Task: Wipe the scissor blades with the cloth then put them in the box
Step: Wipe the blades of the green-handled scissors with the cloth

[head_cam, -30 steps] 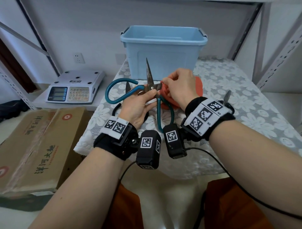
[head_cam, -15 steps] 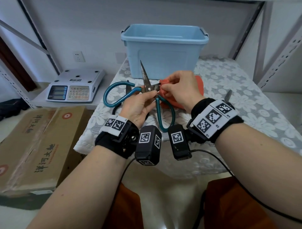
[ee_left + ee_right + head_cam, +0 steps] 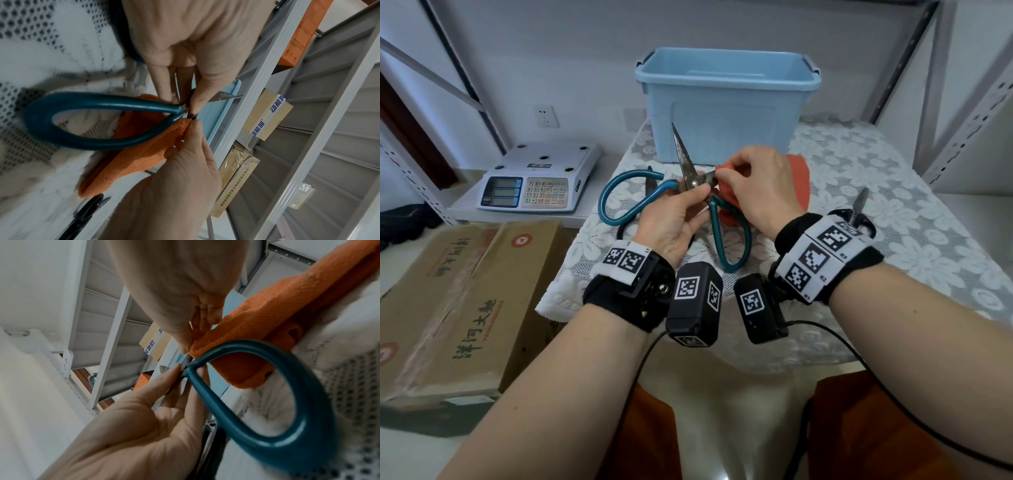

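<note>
Scissors, teal-handled [image 3: 690, 192]: one pair, large, two looped teal handles, blades dull grey with rust-brown staining. Opened wide; one blade points up and far against the box front, the other runs right into the cloth. Held above the lace-covered table [image 3: 893, 240], near the box.

Left hand [image 3: 671, 222]: thumb and fingers pinch the scissors at the pivot, where the teal handles meet the blades.

Right hand [image 3: 753, 185]: fingers curled, pinching the orange cloth [image 3: 796, 174] onto the right-pointing blade near the pivot. Cloth: one, fleecy; its rest trails right onto the table.

Box [image 3: 726, 102]: one, light blue plastic, lidless, at the table's far edge, directly beyond the scissors.

Other scissors: two pairs, black-handled; one [image 3: 650, 181] partly hidden behind the left hand, one [image 3: 858, 214] on the table just beyond the right wrist.

Electronic scale [image 3: 537, 181]: one, on a low shelf to the left.

Cardboard carton [image 3: 458, 305]: one, printed, near left.
</note>
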